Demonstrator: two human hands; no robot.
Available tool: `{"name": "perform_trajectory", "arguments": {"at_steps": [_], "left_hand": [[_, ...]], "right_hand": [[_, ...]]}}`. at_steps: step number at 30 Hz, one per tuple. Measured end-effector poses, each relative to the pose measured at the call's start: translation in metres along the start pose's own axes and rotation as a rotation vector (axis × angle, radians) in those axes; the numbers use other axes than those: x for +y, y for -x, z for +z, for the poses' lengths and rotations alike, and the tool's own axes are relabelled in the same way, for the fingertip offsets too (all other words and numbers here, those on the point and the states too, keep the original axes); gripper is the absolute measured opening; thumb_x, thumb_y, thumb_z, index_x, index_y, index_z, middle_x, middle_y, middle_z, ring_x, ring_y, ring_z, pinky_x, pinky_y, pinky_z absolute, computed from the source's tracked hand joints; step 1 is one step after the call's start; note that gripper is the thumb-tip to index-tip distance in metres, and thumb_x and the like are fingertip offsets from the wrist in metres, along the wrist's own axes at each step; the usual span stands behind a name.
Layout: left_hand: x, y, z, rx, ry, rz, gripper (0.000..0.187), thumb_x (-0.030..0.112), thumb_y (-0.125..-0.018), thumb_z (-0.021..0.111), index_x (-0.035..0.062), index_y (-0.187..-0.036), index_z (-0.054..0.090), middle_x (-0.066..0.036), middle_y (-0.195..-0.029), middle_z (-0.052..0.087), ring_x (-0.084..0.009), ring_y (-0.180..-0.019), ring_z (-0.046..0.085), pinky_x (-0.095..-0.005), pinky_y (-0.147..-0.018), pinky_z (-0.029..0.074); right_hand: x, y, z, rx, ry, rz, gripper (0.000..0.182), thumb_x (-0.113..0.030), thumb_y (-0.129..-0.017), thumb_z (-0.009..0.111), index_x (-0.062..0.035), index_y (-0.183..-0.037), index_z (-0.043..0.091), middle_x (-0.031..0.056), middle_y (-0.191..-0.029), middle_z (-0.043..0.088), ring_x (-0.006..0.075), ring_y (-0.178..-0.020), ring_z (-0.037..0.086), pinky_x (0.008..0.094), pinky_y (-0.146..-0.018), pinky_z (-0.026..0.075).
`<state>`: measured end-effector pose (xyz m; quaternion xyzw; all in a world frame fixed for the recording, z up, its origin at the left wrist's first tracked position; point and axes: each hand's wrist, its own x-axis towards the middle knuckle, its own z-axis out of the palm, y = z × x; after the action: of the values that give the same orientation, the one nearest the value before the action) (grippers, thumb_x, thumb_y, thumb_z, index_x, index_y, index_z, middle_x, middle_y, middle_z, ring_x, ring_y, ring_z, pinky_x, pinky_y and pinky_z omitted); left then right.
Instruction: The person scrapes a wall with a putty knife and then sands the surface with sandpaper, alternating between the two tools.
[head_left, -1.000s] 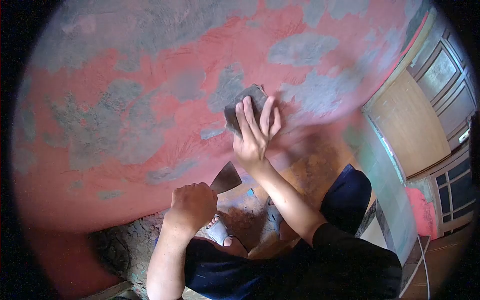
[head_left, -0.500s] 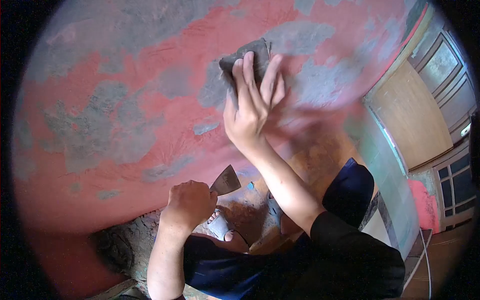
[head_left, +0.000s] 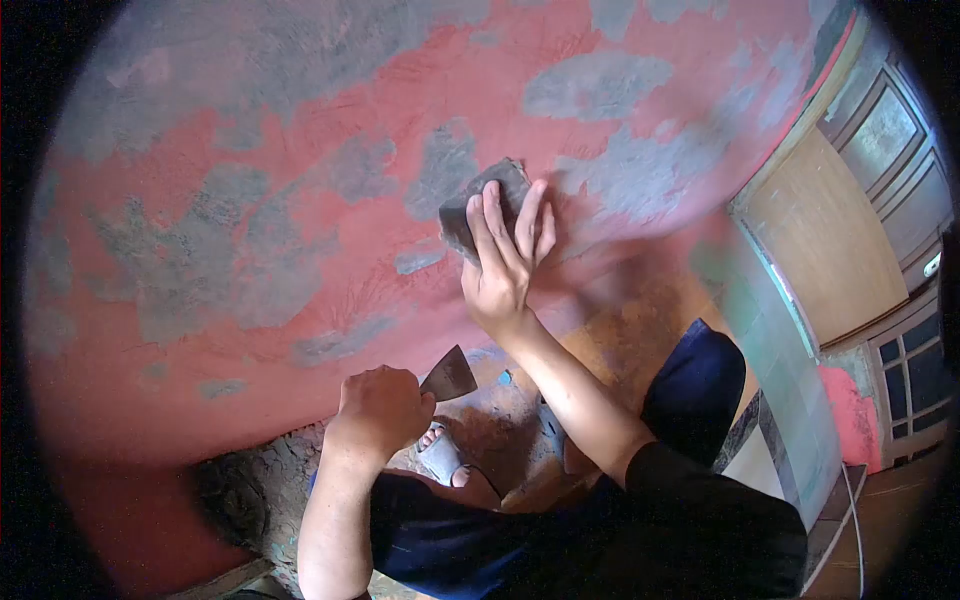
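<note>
My right hand (head_left: 502, 270) presses a worn dark grey sheet of sandpaper (head_left: 511, 182) against the painted wall (head_left: 330, 240). Its fingers lie over the sheet, and the thumb is mostly hidden. Pink paint and rough grey patches cover the wall around it. Lower down, my left hand (head_left: 378, 415) is closed in a fist around a putty knife, whose handle the fingers hide. The knife's flat triangular blade (head_left: 450, 376) points up and to the right, apart from the wall.
My sandalled foot (head_left: 440, 455) stands on the stained floor (head_left: 620, 320) below. Crumbled rubble (head_left: 285, 480) lies along the wall's base. To the right are a pale tiled ledge (head_left: 790, 370), a wooden board (head_left: 825, 240) and a door (head_left: 885, 150).
My right hand has slid down the wall with the sandpaper, bringing the grey patch above it into view. My left hand with the putty knife has hardly moved.
</note>
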<state>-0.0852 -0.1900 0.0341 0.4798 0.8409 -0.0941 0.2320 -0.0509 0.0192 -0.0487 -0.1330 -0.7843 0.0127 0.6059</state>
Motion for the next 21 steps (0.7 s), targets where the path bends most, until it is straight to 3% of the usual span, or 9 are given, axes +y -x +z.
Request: {"name": "perform_trajectory", "arguments": {"at_steps": [4,8,14,19,21], "left_hand": [[-0.003,0.000,0.008,0.041,0.023,-0.013,0.039,0.035,-0.093,0.057,0.0002,-0.092,0.075,-0.022,-0.093,0.073,-0.0357,-0.094,0.072,-0.0473,-0.087,0.056],[-0.002,-0.001,0.002,0.004,-0.006,0.023,0.040,0.035,-0.093,0.056,0.0000,-0.090,0.075,-0.022,-0.091,0.073,-0.0362,-0.091,0.073,-0.0475,-0.085,0.056],[-0.003,-0.004,0.010,0.039,0.012,0.023,0.039,0.034,-0.093,0.056,0.0002,-0.090,0.075,-0.022,-0.090,0.073,-0.0367,-0.091,0.072,-0.0469,-0.085,0.056],[-0.006,-0.010,0.012,0.093,0.017,0.030,0.048,0.039,-0.094,0.051,-0.0021,-0.087,0.075,-0.026,-0.088,0.071,-0.0419,-0.086,0.071,-0.0510,-0.085,0.056],[-0.006,-0.008,0.012,0.107,0.023,0.033,0.048,0.038,-0.094,0.051,-0.0021,-0.086,0.075,-0.026,-0.087,0.071,-0.0420,-0.085,0.071,-0.0512,-0.085,0.056]], "right_hand": [[-0.007,-0.056,-0.004,0.099,-0.013,0.012,0.055,-0.008,-0.086,0.061,0.0011,-0.140,0.057,0.0165,-0.153,0.049,0.0503,-0.149,0.026,0.0660,-0.116,0.012],[-0.010,-0.004,-0.003,-0.045,-0.022,0.032,0.056,-0.008,-0.085,0.061,0.0004,-0.139,0.058,0.0153,-0.151,0.052,0.0493,-0.149,0.027,0.0658,-0.117,0.011],[-0.006,-0.066,-0.002,0.118,0.016,-0.006,0.059,-0.008,-0.084,0.060,0.0016,-0.142,0.055,0.0151,-0.154,0.048,0.0508,-0.149,0.024,0.0669,-0.116,0.011],[-0.004,0.016,0.006,-0.035,0.025,0.007,0.055,-0.007,-0.082,0.061,-0.0013,-0.137,0.061,0.0138,-0.151,0.052,0.0510,-0.147,0.031,0.0675,-0.117,0.010],[-0.003,0.003,0.000,-0.001,0.020,-0.031,0.057,-0.006,-0.082,0.061,-0.0010,-0.139,0.059,0.0144,-0.152,0.051,0.0513,-0.148,0.028,0.0675,-0.117,0.009]]}}
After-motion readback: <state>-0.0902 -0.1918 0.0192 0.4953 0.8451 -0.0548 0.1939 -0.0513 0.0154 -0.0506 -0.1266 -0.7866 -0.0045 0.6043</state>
